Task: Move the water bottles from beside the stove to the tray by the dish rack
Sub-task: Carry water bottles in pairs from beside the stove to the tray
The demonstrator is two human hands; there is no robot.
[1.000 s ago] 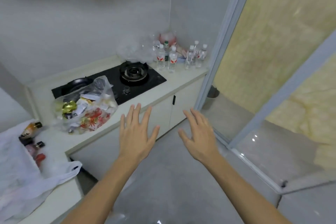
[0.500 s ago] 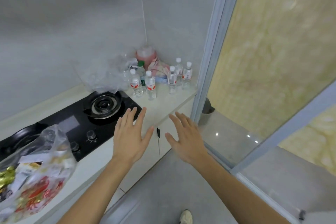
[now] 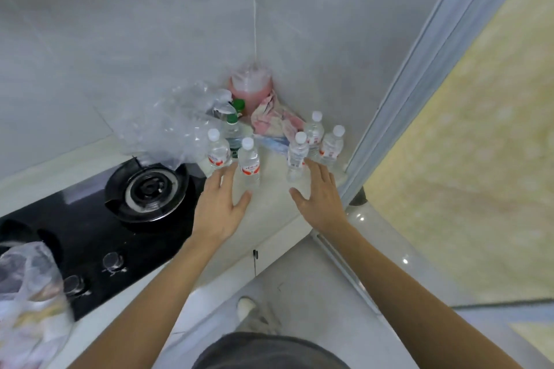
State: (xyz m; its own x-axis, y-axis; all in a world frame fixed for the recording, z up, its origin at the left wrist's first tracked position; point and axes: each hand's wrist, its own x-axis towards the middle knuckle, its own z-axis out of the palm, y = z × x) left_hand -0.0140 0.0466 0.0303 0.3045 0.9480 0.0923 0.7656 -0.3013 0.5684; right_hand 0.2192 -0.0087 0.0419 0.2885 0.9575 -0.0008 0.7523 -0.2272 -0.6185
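Observation:
Several small clear water bottles with white caps and red labels stand upright on the pale counter right of the stove. One pair stands near the burner, and three more cluster toward the door frame. A green-capped bottle stands behind the left pair. My left hand is spread open, its fingertips just beside the front left bottle. My right hand is also open, fingertips beside the nearest right bottle. Neither hand holds anything. No tray or dish rack is in view.
A black gas stove with a round burner lies to the left. Crumpled clear plastic, a pink jug and a cloth fill the corner. A full plastic bag sits lower left. A sliding door frame bounds the right.
I have stepped closer to the counter corner. Both open hands have reached forward over the counter and now sit right at the bottles.

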